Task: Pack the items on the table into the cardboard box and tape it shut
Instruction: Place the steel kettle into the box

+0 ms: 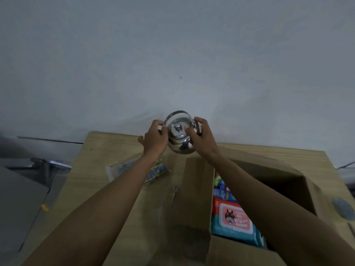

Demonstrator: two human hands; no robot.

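A shiny steel kettle with a knobbed lid and a hoop handle is held up in the air above the far edge of the table. My left hand grips its left side and my right hand grips its right side. The open cardboard box stands on the table below and to the right of the kettle. Inside it lie a teal pack of wipes with a pink lid and some colourful packets. A clear bag of blue and yellow items lies on the table under my left forearm.
The wooden table reaches back to a pale wall. A roll of tape sits at the right edge beyond the box. Grey furniture stands to the left of the table.
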